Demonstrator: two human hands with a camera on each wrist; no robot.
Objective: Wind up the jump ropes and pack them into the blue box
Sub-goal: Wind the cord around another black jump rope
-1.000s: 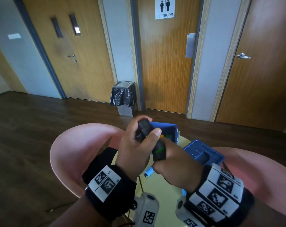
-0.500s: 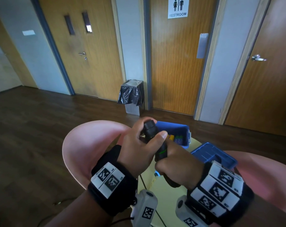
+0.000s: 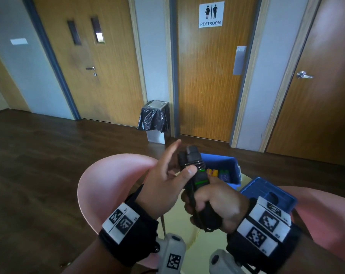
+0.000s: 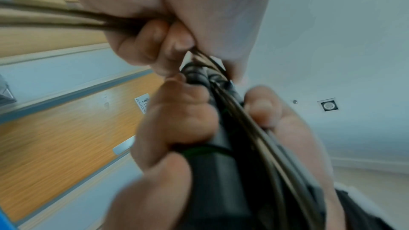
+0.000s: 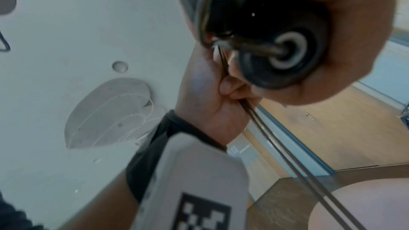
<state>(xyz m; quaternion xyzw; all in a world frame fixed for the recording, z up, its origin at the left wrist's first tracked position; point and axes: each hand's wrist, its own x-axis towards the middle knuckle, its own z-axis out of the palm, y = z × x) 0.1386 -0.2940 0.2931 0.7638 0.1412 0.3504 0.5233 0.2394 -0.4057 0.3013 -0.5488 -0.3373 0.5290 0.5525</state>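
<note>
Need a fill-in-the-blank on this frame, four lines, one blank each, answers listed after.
1. The right hand grips the black jump rope handles, which carry ____ bands.
2. The left hand pinches the rope's thin ____ cord.
3. The blue box behind the hands stands ____, with colourful items inside.
4. The sign on the middle door reads ____.

Missing words: green; black; open; RESTROOM
</note>
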